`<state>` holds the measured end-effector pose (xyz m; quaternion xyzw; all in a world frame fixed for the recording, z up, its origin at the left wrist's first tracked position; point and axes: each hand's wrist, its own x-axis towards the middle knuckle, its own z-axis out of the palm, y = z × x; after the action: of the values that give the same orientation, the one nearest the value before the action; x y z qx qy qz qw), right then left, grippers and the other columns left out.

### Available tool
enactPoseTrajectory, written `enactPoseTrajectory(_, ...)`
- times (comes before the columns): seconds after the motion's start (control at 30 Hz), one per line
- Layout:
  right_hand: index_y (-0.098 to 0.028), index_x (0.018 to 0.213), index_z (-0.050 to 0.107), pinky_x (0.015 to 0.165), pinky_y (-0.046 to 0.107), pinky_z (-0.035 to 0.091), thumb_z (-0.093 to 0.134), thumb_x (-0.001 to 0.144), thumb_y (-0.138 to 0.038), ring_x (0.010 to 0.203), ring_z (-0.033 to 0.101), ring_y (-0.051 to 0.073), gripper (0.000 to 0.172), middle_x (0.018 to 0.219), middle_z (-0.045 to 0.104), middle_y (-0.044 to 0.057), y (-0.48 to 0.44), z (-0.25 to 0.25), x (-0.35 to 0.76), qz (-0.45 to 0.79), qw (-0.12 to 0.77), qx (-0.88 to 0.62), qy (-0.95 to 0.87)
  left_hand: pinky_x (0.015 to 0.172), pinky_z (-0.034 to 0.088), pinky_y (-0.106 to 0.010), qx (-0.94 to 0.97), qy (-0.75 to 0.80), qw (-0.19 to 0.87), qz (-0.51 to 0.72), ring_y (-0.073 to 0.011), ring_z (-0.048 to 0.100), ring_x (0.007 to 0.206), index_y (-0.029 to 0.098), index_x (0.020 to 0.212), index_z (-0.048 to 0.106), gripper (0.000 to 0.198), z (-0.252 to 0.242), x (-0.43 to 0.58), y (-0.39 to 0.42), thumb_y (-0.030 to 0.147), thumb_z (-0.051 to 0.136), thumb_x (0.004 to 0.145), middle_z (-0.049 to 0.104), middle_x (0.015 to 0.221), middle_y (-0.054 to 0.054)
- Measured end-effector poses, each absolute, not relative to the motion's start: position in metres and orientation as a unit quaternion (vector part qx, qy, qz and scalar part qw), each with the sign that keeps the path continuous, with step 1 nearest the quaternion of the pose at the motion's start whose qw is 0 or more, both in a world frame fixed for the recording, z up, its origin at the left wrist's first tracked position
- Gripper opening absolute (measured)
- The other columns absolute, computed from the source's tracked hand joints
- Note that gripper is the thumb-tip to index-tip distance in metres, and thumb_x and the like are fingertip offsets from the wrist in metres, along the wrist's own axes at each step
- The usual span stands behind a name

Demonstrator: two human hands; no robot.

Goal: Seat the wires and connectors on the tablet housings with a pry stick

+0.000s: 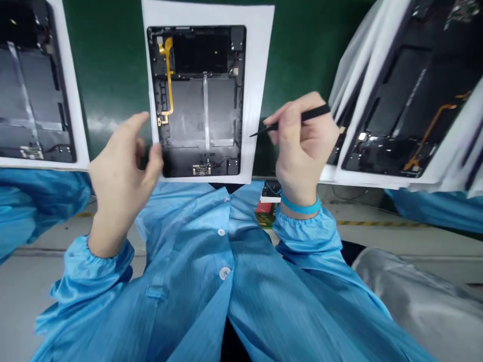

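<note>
Pinched firmly in the right hand (pixel 302 146), a thin black pick (pixel 315 113), tip held at the edge of a white paper sheet (pixel 260 60); the left hand (pixel 121 181) half open and empty, fingers at the sheet's lower corner; an opened tablet back (pixel 198 100) lying flat on the sheet between both hands.

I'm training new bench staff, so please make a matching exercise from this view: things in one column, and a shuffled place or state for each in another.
Things:
1. Left hand
2. Right hand
3. Gold flex cable
4. Turquoise wristband

Places or states:
A. Around the right wrist
B. Holding a black pointed tool
C. Along one side of the open tablet housing
D. Empty, at the white paper sheet's lower edge

Pairs: 1-D, 2-B, 3-C, 4-A
</note>
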<state>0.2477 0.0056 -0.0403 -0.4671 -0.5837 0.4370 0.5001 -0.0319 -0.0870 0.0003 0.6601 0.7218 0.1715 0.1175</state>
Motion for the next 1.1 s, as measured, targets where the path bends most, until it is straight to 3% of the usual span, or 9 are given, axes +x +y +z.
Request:
enactPoseTrajectory(0.1,-0.024,0.097,0.080,0.096,0.036,0.059,0.069,0.114,-0.054,0.083,0.067,0.015,0.037,0.085,0.068,-0.003,-0.003,-0.035,0.253,0.458,0.401,-0.449,-0.654,0.087,0.054,-0.042,0.787,0.584,0.072,0.184,-0.0289,0.074,0.106,0.028,0.147,0.068,0.035,-0.015,-0.016,-0.092,0.037,0.060,0.115,0.078,0.117,-0.009)
enactPoseTrajectory(0.2,-0.025,0.094,0.082,0.113,0.044,0.057,0.073,0.111,-0.054,0.099,0.071,0.020,0.035,0.086,0.070,-0.002,-0.003,-0.034,0.254,0.471,0.341,-0.455,-0.675,0.081,0.052,-0.042,0.829,0.521,0.027,0.199,-0.0285,0.073,0.102,0.025,0.132,0.074,0.023,-0.033,0.000,-0.095,0.037,0.068,0.113,0.080,0.113,-0.010)
enactPoseTrajectory(0.37,-0.027,0.093,0.080,0.125,0.054,0.051,0.077,0.108,-0.061,0.097,0.071,0.022,0.037,0.086,0.073,-0.002,0.005,-0.033,0.253,0.487,0.294,-0.432,-0.700,0.084,0.051,-0.044,0.819,0.538,0.025,0.199,-0.0276,0.070,0.103,0.029,0.129,0.079,0.021,-0.043,0.008,-0.097,0.039,0.070,0.113,0.080,0.112,-0.009)
enactPoseTrajectory(0.57,-0.026,0.093,0.080,0.115,0.054,0.052,0.065,0.112,-0.069,0.083,0.068,0.020,0.050,0.082,0.074,0.000,0.008,-0.033,0.259,0.464,0.269,-0.397,-0.745,0.083,0.046,-0.043,0.819,0.516,0.034,0.247,-0.0264,0.067,0.102,0.028,0.129,0.079,0.019,-0.046,0.010,-0.095,0.032,0.076,0.110,0.080,0.108,-0.008)
enactPoseTrajectory(0.83,-0.030,0.095,0.075,0.098,0.052,0.054,0.060,0.118,-0.056,0.086,0.071,0.024,0.037,0.083,0.074,0.000,-0.003,-0.043,0.263,0.371,0.345,-0.413,-0.757,0.079,0.046,-0.040,0.863,0.442,-0.060,0.238,-0.0228,0.070,0.096,0.020,0.130,0.077,0.025,-0.042,0.007,-0.089,0.018,0.080,0.106,0.080,0.108,-0.006)
enactPoseTrajectory(1.0,-0.030,0.100,0.072,0.095,0.052,0.052,0.059,0.119,-0.051,0.081,0.069,0.023,0.032,0.083,0.075,-0.001,-0.006,-0.052,0.265,0.329,0.329,-0.386,-0.797,0.072,0.053,-0.038,0.883,0.409,-0.084,0.217,-0.0221,0.075,0.087,0.020,0.130,0.075,0.020,-0.042,0.002,-0.084,0.020,0.073,0.110,0.080,0.102,-0.004)
enactPoseTrajectory(1.1,-0.030,0.103,0.070,0.098,0.056,0.052,0.052,0.120,-0.051,0.084,0.071,0.025,0.033,0.088,0.077,0.001,-0.007,-0.052,0.265,0.302,0.306,-0.377,-0.821,0.083,0.064,-0.045,0.887,0.415,-0.038,0.200,-0.0291,0.082,0.103,0.024,0.139,0.073,0.028,-0.045,-0.003,-0.085,0.020,0.067,0.112,0.082,0.114,-0.007)
